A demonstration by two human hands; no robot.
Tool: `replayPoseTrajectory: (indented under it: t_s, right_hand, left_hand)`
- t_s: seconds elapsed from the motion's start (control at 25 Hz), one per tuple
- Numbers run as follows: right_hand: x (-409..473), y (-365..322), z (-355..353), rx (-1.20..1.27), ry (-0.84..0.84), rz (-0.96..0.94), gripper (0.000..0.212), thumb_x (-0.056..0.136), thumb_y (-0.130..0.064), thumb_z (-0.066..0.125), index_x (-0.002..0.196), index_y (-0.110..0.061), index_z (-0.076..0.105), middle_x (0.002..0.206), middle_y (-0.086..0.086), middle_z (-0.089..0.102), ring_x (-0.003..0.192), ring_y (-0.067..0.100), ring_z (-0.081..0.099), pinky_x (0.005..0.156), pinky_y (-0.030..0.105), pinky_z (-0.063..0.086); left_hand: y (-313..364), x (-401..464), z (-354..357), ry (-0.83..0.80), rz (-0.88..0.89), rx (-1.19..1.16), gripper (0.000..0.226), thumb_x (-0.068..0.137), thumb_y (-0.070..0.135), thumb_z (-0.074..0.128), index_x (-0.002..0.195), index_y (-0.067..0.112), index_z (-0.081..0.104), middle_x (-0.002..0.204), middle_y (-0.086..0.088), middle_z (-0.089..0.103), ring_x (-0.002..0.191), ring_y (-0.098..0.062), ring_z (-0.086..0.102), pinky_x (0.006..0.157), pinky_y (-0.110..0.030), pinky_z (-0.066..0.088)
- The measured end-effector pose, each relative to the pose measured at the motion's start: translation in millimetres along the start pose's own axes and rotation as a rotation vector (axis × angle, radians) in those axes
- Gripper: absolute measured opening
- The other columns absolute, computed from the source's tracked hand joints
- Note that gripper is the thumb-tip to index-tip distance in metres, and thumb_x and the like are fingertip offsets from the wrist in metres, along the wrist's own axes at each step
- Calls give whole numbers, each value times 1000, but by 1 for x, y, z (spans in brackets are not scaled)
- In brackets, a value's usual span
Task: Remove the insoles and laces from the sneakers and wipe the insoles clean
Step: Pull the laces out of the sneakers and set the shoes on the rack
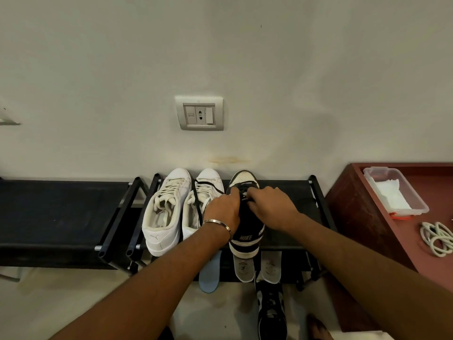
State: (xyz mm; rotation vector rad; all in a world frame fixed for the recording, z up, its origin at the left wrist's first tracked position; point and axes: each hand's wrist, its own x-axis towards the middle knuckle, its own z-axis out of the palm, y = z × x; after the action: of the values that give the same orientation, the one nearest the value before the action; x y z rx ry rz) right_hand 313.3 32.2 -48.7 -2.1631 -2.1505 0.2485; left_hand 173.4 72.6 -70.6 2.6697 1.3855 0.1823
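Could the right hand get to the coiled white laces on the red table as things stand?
Probably yes: the white laces lie uncovered on the red table with nothing between, though the right hand is now busy at the black sneaker.

You face a plain off-white wall (245,57) that fills the upper half of the view. At its centre sits a grey switch plate (199,113) with a socket and a switch. Below it, a faint yellowish stain (229,160) marks the paint. Against the foot of the wall runs a low black shoe rack (56,209) with metal tube frames and dark fabric shelves. To your right stands a reddish-brown cabinet (355,212), its top level with the rack. The floor (61,298) beneath is pale and smooth. The light is soft and even.
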Motion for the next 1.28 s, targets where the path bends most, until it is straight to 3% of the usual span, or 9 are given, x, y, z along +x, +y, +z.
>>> replayPoseTrajectory:
  t_s: [0.12,0.24,0.32,0.4,0.48,0.64,0.92,1.12,1.28]
  right_hand:
    - [-18,-4,25,-172,159,-38,22,93,-19,57,114,-16,57,87,3,72,81,26,68,98,47,46]
    - [-34,2,40,-127,334,-48,48,70,-13,82,115,-13,63,79,1,72,65,23,67,72,38,56]
    - [-39,2,39,-54,416,-29,54,69,-14,83,119,-12,61,97,5,68,74,23,65,63,35,56]
    - [-37,-1,33,49,381,79,53,78,-19,76,127,-16,54,120,5,54,91,22,60,68,32,56]
    - [-29,0,36,132,292,167,43,88,-20,66,130,-19,54,125,2,52,100,23,61,77,34,56]
    - [-17,6,42,168,264,171,20,97,-16,52,114,-18,63,104,3,66,91,22,64,76,37,56]
    - [-10,30,15,424,118,28,16,95,-19,58,90,-16,72,78,0,68,70,14,61,64,32,49]
    - [3,49,-4,490,-72,27,14,93,-20,64,99,-18,76,80,-7,69,71,0,59,64,12,40]
    - [-2,41,-2,385,-70,4,19,96,-27,60,111,-17,62,99,-1,65,88,14,59,74,25,47]
  left_hand:
    - [2,-1,-2,-27,26,67,33,92,11,49,123,7,37,100,-14,67,90,-36,66,65,-39,42]
    - [6,-5,0,-36,47,80,36,91,11,53,122,6,36,99,-14,67,89,-35,66,62,-37,39]
    - [8,-5,-1,-23,26,88,33,91,9,51,121,5,37,99,-15,67,89,-35,66,62,-37,38]
    - [7,-3,-3,-16,21,108,32,92,8,50,121,5,38,99,-15,67,90,-36,66,62,-37,37]
    - [7,-1,-3,-23,31,120,27,94,11,48,120,6,39,100,-15,67,90,-36,66,62,-37,37]
    - [2,6,-3,-5,32,109,23,103,25,35,117,8,41,100,-15,66,91,-36,65,62,-37,38]
    - [-8,21,-11,-80,17,14,29,103,35,38,113,12,52,101,-17,65,94,-37,62,67,-37,40]
    - [-7,30,-16,-148,13,-12,33,102,40,38,112,14,56,102,-14,67,96,-34,62,68,-34,40]
    - [-8,24,-14,-175,12,34,43,102,45,31,117,10,51,106,-15,64,100,-33,60,72,-37,42]
